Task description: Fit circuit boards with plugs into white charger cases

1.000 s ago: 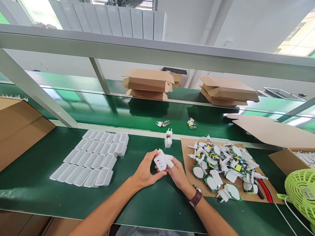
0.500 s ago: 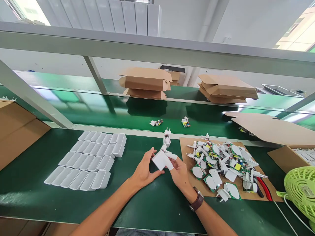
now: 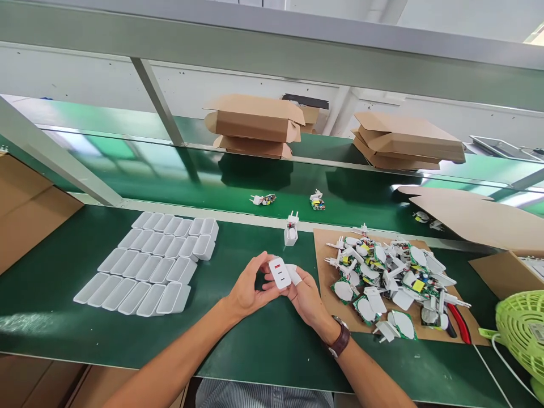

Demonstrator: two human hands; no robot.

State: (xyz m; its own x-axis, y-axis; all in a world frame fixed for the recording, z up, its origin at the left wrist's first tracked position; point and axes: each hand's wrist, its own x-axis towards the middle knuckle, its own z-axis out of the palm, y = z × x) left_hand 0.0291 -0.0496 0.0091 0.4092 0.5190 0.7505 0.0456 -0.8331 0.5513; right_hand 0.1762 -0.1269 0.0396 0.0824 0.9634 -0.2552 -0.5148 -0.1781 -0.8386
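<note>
A white charger housing [image 3: 280,273] is held between my two hands above the green table, its face with one red port and two dark slots turned up. My left hand [image 3: 250,286] grips its left side with fingers and thumb. On the right side my right hand [image 3: 304,292] holds it, with white covers on some fingertips. Just beyond the hands, a white case with a plug and parts in it [image 3: 291,231] stands upright. Rows of white open cases [image 3: 138,298] lie to the left. A pile of circuit boards with white plug parts [image 3: 382,272] lies at the right.
The pile rests on a cardboard sheet [image 3: 325,306] beside red-handled pliers [image 3: 459,324]. A green fan [image 3: 521,328] stands at the right edge. Two small assemblies [image 3: 263,199] [image 3: 317,200] lie on the green strip behind. Folded cartons [image 3: 255,124] sit on the back ledge.
The housing has been turned so that its port face shows. My hands have drawn away from the upright case, and the camera view has tilted down.
</note>
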